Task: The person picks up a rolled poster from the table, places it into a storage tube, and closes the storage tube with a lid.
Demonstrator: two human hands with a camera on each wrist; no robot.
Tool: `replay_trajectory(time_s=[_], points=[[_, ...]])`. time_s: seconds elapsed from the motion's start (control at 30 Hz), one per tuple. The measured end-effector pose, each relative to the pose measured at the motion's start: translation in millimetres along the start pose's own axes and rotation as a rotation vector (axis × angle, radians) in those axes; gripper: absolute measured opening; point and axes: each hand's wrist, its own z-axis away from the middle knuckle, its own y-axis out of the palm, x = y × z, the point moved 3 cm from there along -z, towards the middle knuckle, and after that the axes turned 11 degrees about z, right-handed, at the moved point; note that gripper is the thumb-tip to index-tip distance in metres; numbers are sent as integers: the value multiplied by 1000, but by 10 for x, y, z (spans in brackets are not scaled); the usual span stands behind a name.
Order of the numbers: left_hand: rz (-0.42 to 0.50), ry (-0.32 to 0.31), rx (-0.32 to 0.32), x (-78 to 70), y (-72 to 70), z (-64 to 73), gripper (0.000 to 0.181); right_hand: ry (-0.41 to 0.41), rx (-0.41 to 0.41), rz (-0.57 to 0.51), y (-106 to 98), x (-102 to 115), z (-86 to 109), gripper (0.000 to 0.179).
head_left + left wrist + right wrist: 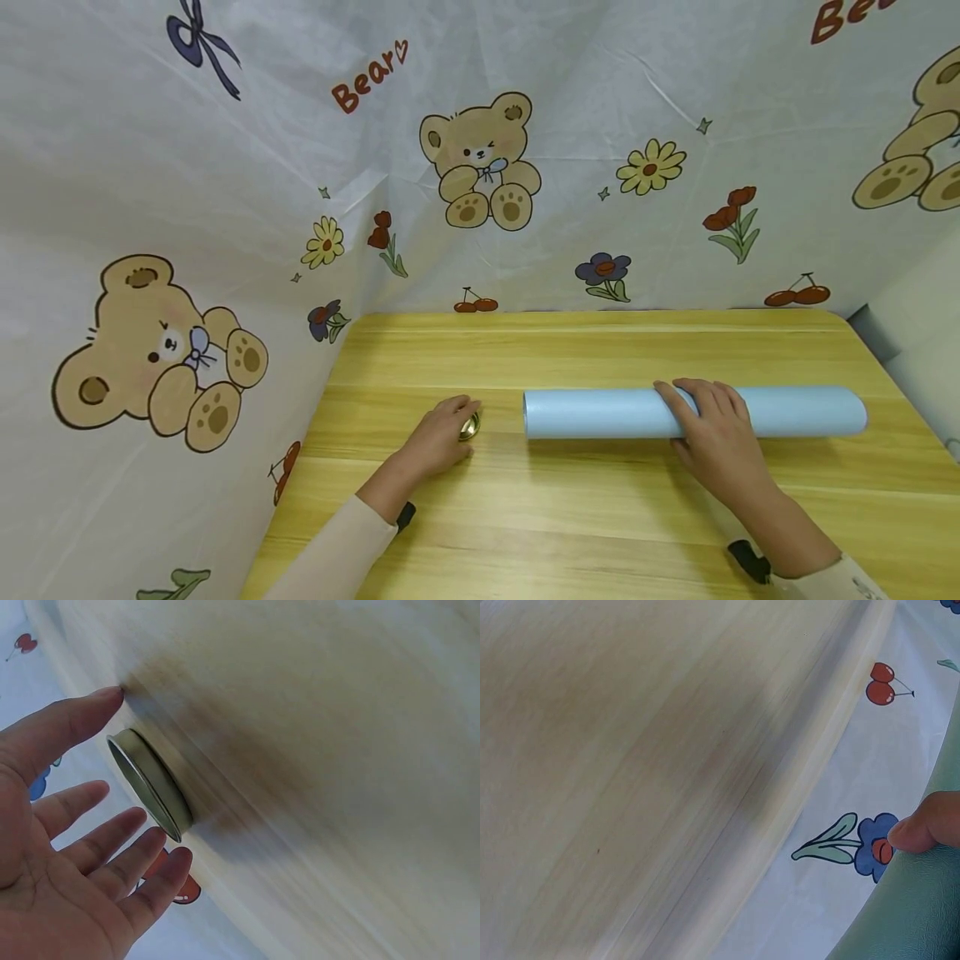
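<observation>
A small round gold metal lid (470, 427) sits on the wooden table, partly hidden by my left hand (435, 437). In the left wrist view, the thumb and the loosely bent fingers lie to either side of the lid (166, 782), with a gap at the thumb. My right hand (720, 446) grips a light-blue rolled mat (600, 414) from above, near its middle. The roll lies crosswise, right of the lid, with a shadow along its lower side. Its grained surface (911, 919) and my thumb (926, 825) show in the right wrist view.
The wooden table (540, 508) has its far edge against a white cloth (570, 100) printed with bears, flowers and cherries. The same cloth hangs along the left side. A pale surface (926, 350) borders the table at the right.
</observation>
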Motion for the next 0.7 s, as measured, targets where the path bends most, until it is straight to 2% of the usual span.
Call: replay_trajectory(time_s=[0.17,0.43,0.7], points=[[-20,7,14,-21,10,0,68,1,4,0,-3,6,2,99],[-64,43,-18,-60,2,25,50,-4,-3,-6,0,9,-12,96],[-73,63,-43,-89,-4,57,44,-9,-7,-1,-7,12,-25,97]])
